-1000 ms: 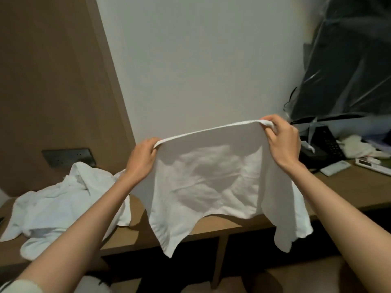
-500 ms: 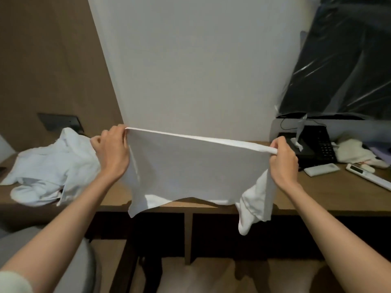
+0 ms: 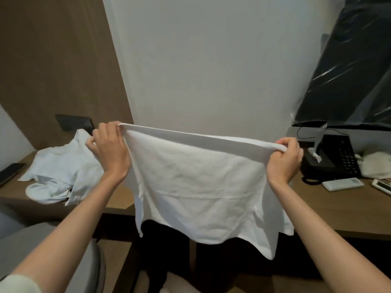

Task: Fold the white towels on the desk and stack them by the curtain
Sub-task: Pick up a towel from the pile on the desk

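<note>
From my feed, the thin white cloth towel (image 3: 198, 187) hangs in the air in front of the brown wooden desk (image 3: 338, 210). It is stretched wide by its top edge, which slopes a little lower toward the right. The fabric looks soft and limp, finely wrinkled, with a wavy lower hem and one corner drooping lowest at the right. The left hand (image 3: 110, 149) has its fingers curled tight round the upper left corner. The right hand (image 3: 283, 161) pinches the bunched upper right corner, fingers folded over the rolled edge. Behind the left hand, a crumpled heap of white towels (image 3: 61, 172) lies on the desk. A glossy black push-button telephone (image 3: 336, 159) sits at the right, and a flat white remote (image 3: 342, 183) lies just in front of it.
</note>
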Tool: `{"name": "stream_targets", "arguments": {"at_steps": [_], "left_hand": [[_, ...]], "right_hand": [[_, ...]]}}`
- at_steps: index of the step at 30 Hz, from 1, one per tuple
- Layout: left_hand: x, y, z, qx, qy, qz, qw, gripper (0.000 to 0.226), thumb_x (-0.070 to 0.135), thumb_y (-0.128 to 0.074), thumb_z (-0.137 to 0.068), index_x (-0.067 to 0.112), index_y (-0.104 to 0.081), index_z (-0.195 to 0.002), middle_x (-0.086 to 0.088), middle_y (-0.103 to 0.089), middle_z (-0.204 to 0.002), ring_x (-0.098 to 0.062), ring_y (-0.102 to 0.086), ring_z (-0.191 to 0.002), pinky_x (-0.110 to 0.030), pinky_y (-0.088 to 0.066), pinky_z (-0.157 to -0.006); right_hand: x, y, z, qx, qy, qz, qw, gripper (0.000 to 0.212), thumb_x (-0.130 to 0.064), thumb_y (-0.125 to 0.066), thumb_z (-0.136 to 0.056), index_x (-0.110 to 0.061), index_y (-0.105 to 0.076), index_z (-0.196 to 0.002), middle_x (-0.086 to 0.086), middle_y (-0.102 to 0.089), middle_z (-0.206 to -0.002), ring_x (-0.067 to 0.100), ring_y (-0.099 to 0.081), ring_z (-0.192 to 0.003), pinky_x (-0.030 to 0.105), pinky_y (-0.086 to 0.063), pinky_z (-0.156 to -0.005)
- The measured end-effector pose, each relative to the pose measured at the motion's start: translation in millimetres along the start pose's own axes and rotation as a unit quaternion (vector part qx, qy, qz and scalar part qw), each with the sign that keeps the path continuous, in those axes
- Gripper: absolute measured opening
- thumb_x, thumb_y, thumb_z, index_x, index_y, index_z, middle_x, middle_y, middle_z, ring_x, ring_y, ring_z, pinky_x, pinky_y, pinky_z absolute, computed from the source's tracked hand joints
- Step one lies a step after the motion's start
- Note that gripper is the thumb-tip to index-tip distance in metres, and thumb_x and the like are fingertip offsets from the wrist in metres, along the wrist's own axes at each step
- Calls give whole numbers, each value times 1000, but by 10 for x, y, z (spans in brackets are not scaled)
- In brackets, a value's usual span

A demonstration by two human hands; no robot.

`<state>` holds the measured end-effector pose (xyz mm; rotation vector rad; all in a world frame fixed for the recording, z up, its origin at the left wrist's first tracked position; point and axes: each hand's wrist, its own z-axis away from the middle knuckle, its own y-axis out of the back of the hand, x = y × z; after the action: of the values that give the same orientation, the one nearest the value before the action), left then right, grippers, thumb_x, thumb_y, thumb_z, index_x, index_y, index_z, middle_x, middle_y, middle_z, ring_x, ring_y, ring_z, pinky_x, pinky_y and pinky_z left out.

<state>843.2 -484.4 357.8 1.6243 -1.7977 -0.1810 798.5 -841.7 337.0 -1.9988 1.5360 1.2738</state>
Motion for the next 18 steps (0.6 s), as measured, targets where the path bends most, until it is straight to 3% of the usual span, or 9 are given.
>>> {"name": "stream_targets", "arguments": {"at_steps": [3, 5, 9, 14, 18], "left_hand": [[-285, -364, -31, -103, -125, -40, 986, 13, 1, -50, -91, 5, -59, -99, -17, -52, -88, -35, -47, -79, -39, -26, -67], [-437, -676, -56, -173, -168, -68, 968, 9, 6, -52, -93, 7, -61, -96, -16, -51, -86, -35, -48, -80, -40, -27, -67], [-629, -1382, -92, -291, -179, -124, 932, 15, 11, -49, -94, 7, -61, -102, -18, -52, -96, -35, -48, -93, -41, -26, -75], [-691, -2105, -188, -363, -185, -157, 899, 24, 5, -42, -93, 11, -55, -113, -16, -50, -108, -33, -45, -103, -38, -26, -81], [-735, -2572, -309, -409, -202, -180, 872, 27, 7, -42, -94, 16, -51, -118, -11, -48, -114, -30, -43, -109, -35, -28, -85]], "right_hand": [[318, -255, -8, -83, -21, 115, 990, 28, 7, -43, -83, -14, -61, -88, 5, -61, -99, 29, -43, -103, 34, -29, -86], [515, -459, -12, -121, -24, 168, 978, 28, 4, -43, -89, -15, -63, -91, 6, -60, -104, 29, -41, -104, 35, -28, -88], [779, -949, -40, -160, -61, 216, 961, 31, 1, -42, -91, -18, -66, -95, 9, -59, -110, 34, -55, -96, 35, -39, -73], [961, -1563, -118, -173, -185, 206, 945, 36, 7, -42, -82, -21, -62, -92, 17, -70, -87, 37, -65, -88, 34, -46, -72], [1084, -1977, -139, -154, -232, 214, 936, 37, 9, -40, -86, -16, -64, -101, 18, -69, -101, 35, -62, -99, 32, -41, -75]]}}
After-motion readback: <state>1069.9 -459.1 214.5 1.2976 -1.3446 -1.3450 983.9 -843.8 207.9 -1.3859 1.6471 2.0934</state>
